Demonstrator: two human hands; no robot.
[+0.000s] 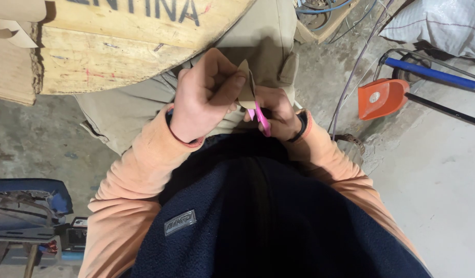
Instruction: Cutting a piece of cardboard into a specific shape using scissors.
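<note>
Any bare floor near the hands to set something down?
Free: pale concrete floor at lower right, bordered by the orange plastic dustpan and thin black rod; grey floor patch on the left below the round wooden spool top. Crowded: the lap, where the left hand holds a brown cardboard piece and the right hand pink-handled scissors.

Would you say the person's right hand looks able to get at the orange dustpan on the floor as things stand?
Probably not at once: the right hand grips pink scissors at the cardboard piece, while the orange dustpan lies apart on the floor.
</note>
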